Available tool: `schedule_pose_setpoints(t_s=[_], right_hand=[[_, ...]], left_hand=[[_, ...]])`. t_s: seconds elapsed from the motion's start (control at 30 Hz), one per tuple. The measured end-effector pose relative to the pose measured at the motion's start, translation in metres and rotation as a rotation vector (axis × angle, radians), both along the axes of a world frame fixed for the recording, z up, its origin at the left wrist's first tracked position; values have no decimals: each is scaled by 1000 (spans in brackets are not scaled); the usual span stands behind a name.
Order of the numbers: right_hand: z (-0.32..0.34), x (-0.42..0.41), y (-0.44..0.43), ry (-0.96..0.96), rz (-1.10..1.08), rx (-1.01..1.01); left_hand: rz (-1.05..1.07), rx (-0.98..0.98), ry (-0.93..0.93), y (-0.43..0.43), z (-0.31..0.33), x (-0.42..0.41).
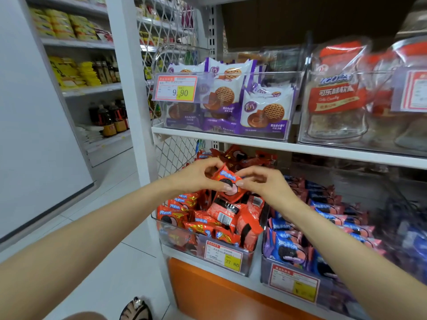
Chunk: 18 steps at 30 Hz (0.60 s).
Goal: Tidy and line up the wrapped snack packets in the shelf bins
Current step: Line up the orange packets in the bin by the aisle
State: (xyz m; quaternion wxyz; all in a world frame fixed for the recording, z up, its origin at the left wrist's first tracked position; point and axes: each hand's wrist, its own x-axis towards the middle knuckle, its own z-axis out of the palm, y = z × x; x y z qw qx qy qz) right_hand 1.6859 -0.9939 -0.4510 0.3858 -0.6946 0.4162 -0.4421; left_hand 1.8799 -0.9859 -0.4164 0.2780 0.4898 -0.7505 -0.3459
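Most left to do | orange bin at front: packets jumbled, tilted, some face-down | just above it, holding one orange packet, pinched at its edges by left hand and right hand | beside, blue bin: leaning rows, likely untouched | farther up, purple bin: roughly upright

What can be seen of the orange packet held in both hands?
The orange packet is a glossy plastic wrapper with a blue logo and a picture of a dark round biscuit. It is tilted and held above the heaped packets in the clear bin. The left hand and right hand pinch its opposite sides.
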Motion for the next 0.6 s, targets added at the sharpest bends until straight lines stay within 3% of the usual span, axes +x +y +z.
schedule_pose_setpoints(t_s=[0.2, 0.37, 0.5, 0.6], right_hand=[[0, -9, -7, 73, -138, -76], [-6, -23, -16, 194, -239, -84], [-9, -25, -20, 204, -261, -88], [-11, -25, -26, 236, -283, -110]], left_hand=[[172, -64, -165, -22, 9, 30], [110, -24, -622, -49, 7, 57], [120, -208, -1073, -60, -10, 60], [143, -287, -1163, -63, -17, 62]])
